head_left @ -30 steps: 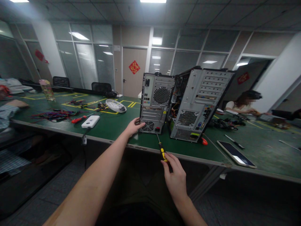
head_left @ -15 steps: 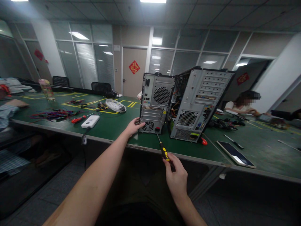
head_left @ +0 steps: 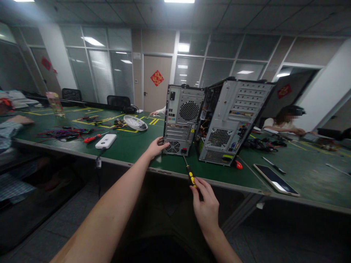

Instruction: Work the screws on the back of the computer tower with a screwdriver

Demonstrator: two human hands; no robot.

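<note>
The smaller computer case (head_left: 178,129) stands upright on the green table, its rear panel with vents and ports facing me. My left hand (head_left: 157,148) grips its lower left edge, thumb on the rear panel and fingers round the side. In my right hand (head_left: 206,202) is a black and yellow screwdriver (head_left: 191,174), held by the handle end between thumb and fingers. Its shaft points up to the bottom edge of the rear panel, near the power socket; I cannot tell exactly what the tip touches. A larger computer case (head_left: 233,124) stands tilted in view just to the right.
On the green table (head_left: 131,155) to the left lie a white power bank (head_left: 105,141), a red screwdriver (head_left: 91,138), bundled wires (head_left: 65,133) and a white round basket (head_left: 135,123). A phone (head_left: 275,179) lies right. Other people sit left, right and behind the case.
A co-worker's hand has come further into view on the table behind the smaller case. My hands, the screwdriver and the case look almost the same.
</note>
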